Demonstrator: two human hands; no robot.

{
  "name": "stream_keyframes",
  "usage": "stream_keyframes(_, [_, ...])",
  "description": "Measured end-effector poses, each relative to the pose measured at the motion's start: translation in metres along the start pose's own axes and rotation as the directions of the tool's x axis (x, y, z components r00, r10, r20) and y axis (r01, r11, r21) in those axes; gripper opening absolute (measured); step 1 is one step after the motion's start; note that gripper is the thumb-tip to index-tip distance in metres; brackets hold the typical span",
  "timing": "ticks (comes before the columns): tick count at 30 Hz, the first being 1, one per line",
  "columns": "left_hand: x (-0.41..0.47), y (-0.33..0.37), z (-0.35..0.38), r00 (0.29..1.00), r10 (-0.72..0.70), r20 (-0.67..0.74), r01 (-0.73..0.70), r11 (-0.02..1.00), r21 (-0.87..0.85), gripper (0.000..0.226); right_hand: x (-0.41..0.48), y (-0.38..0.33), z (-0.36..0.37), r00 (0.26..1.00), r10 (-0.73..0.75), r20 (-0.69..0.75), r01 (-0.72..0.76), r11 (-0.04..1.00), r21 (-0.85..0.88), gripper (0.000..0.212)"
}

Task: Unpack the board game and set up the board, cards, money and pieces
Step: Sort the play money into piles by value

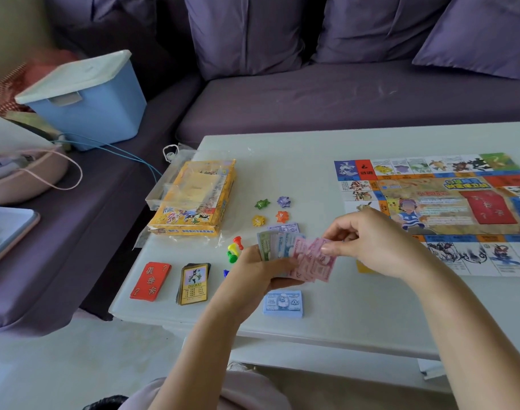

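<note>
Left hand [260,269] gripped the fanned banknotes [278,244]; right hand [377,241] pinched a pink note [317,260], best peeled singly and stacked by colour.

Red card stack [150,281], pale-blue note pile [283,303], yellow box [193,199], purple sofa [312,99]

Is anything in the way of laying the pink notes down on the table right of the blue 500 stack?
Nothing visible does. The right hand pinches the pink notes fanned in the left hand, above the table; the patch right of the blue 500 stack shows bare.
</note>
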State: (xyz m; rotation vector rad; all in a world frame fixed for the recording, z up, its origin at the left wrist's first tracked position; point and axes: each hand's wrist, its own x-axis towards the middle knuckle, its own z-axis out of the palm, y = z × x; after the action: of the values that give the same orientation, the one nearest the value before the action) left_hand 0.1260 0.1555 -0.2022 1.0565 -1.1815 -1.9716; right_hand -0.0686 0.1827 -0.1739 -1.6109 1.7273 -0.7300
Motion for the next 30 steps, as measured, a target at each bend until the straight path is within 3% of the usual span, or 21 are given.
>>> stream_keyframes(5, [0.002, 0.001, 0.0, 0.993, 0.009, -0.121, -0.025, 0.991, -0.128, 0.021, -0.003, 0.007, -0.008, 0.999, 0.023, -0.046, -0.018, 0.992, 0.122, 0.017])
stream_keyframes(8, [0.005, 0.001, 0.001, 0.98, -0.002, -0.199, -0.061, 0.95, -0.307, 0.029, -0.004, 0.011, -0.006, 0.995, 0.061, -0.082, -0.025, 0.925, 0.378, 0.012])
stream_keyframes(10, [0.006, 0.002, 0.001, 0.971, -0.003, -0.238, -0.095, 0.911, -0.401, 0.03, -0.004, 0.014, 0.0, 0.981, 0.136, -0.139, -0.033, 0.822, 0.569, 0.009])
stream_keyframes(14, [0.008, 0.001, 0.007, 0.949, 0.006, -0.315, -0.168, 0.854, -0.493, 0.025, -0.005, 0.007, 0.026, 0.946, 0.302, -0.12, -0.035, 0.463, 0.886, 0.009])
stream_keyframes(17, [0.012, -0.003, 0.013, 0.938, 0.016, -0.346, -0.208, 0.825, -0.526, 0.02, -0.007, -0.001, 0.052, 0.923, 0.384, -0.008, -0.096, 0.252, 0.963, 0.012])
stream_keyframes(20, [0.015, -0.007, 0.02, 0.934, 0.045, -0.354, -0.235, 0.824, -0.515, 0.021, -0.007, -0.005, 0.075, 0.902, 0.427, 0.062, -0.138, 0.149, 0.979, 0.011])
stream_keyframes(24, [0.016, -0.011, 0.029, 0.932, 0.089, -0.352, -0.239, 0.881, -0.408, 0.016, -0.005, -0.007, 0.086, 0.89, 0.456, -0.011, -0.07, 0.16, 0.985, 0.009])
stream_keyframes(30, [0.015, -0.011, 0.036, 0.946, 0.115, -0.303, -0.207, 0.935, -0.289, 0.015, -0.004, 0.001, 0.078, 0.884, 0.421, -0.203, 0.03, 0.382, 0.924, 0.015])
